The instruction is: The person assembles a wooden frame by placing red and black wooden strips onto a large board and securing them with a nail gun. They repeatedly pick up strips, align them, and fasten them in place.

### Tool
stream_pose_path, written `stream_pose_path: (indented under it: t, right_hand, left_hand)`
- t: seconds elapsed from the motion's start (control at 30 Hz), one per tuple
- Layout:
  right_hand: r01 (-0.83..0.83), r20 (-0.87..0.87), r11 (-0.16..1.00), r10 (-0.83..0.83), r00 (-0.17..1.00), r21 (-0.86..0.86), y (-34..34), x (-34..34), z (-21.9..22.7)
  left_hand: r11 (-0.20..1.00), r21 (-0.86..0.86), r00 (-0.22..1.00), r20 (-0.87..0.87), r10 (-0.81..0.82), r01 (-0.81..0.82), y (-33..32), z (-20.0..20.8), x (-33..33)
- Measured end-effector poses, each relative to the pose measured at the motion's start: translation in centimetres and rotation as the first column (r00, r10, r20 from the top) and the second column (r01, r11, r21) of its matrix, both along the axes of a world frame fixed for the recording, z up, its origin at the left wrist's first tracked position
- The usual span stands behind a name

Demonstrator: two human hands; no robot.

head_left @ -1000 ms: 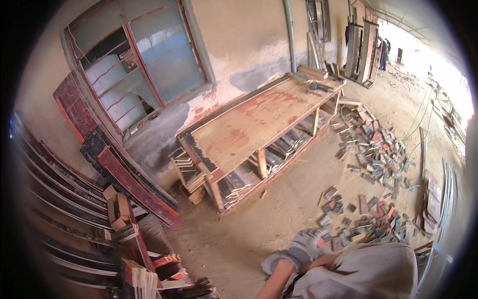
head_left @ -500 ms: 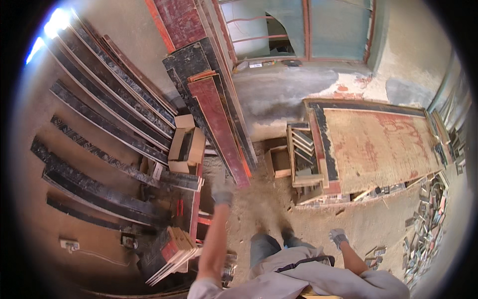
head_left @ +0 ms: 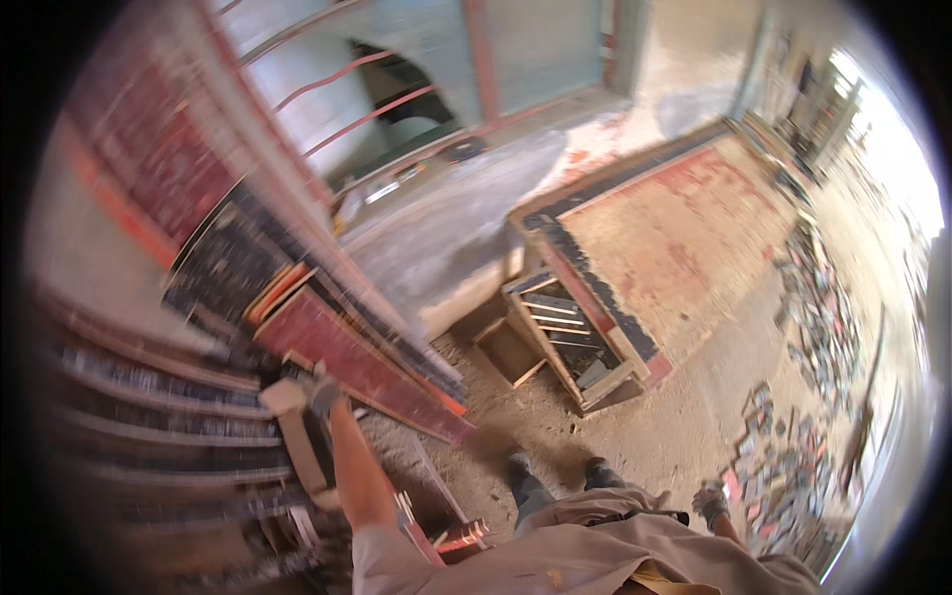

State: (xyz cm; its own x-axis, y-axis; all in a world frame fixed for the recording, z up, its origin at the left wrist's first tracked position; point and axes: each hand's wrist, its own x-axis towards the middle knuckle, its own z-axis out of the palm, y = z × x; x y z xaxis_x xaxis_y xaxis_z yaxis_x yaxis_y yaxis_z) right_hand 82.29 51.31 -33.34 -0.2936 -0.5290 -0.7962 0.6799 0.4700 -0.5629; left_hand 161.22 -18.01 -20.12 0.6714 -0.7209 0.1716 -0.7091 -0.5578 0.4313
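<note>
My left hand (head_left: 321,393), in a grey work glove, reaches forward at the lower left. It is over the edge of an open cardboard box (head_left: 323,484), beside a long red-faced board (head_left: 362,365) that leans there. Motion smears its fingers, so I cannot tell whether they hold anything. My right hand (head_left: 710,504), also gloved, hangs low at my right side with the fingers loosely apart and nothing visible in them. Behind it on the floor lies a heap of small wood offcuts (head_left: 764,476).
A large board-topped table (head_left: 684,228) stands ahead to the right, with a wooden crate of strips (head_left: 575,342) at its near end. An open box (head_left: 511,352) sits on the floor beside it. Dark planks (head_left: 188,426) line the left; tall boards (head_left: 149,149) lean by the window.
The view has swung to the right and tilted. My left hand has moved from over the floor to the cardboard box and red board. My right hand still hangs at my side.
</note>
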Motion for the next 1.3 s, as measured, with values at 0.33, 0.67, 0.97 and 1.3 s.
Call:
stream_pose_path:
  t: [0.33,0.67,0.97,1.3]
  right_hand:
    - [-0.307,-0.520,0.699,0.697,0.494,0.645,-14.1,7.7,9.0]
    - [-0.928,-0.825,0.338,0.562,0.066,0.156,-29.7,5.7,18.1]
    - [-0.185,-0.417,0.932,0.041,0.908,-0.311,-28.5,-11.9,14.4]
    - [-0.150,-0.298,0.987,0.125,0.946,-0.063,-30.5,-48.5,13.1]
  left_hand:
    - [0.839,-0.386,0.888,-0.095,-0.451,0.384,21.2,5.4,-23.4]
    - [0.446,-0.282,0.526,0.405,-0.747,0.850,29.8,29.1,-66.6]
    - [0.083,-0.370,0.212,0.323,-0.922,0.925,34.1,35.4,-103.4]
    - [0.319,-0.109,-0.129,-0.991,0.042,0.942,34.4,14.5,-113.1]
